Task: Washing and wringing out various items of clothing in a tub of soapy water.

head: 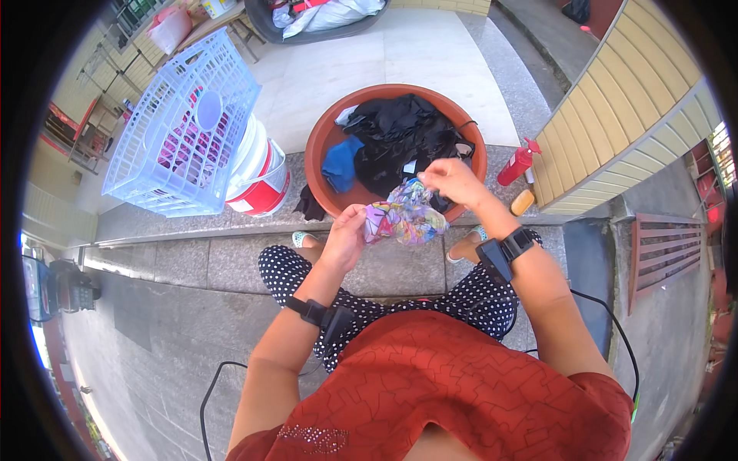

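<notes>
Both hands hold a crumpled, multicoloured patterned cloth (406,216) over the near rim of a round reddish-brown plastic tub (323,124). My left hand (346,233) pinches its lilac end between thumb and fingers. At the cloth's upper right part, my right hand (452,181) grips an edge with its fingertips. Inside the tub lie black garments (398,127), a blue cloth (342,164) at the left and a small whitish piece (346,115) at the upper left. The black garments look wet and shiny.
Left of the tub stands a white and red bucket (268,184) beside a light-blue plastic basket (209,112) holding pink patterned fabric. A dark cloth (309,203) touches the tub's lower left. Rightward are a red pump bottle (515,165), a yellowish bar (522,203) and a tiled pillar (622,115).
</notes>
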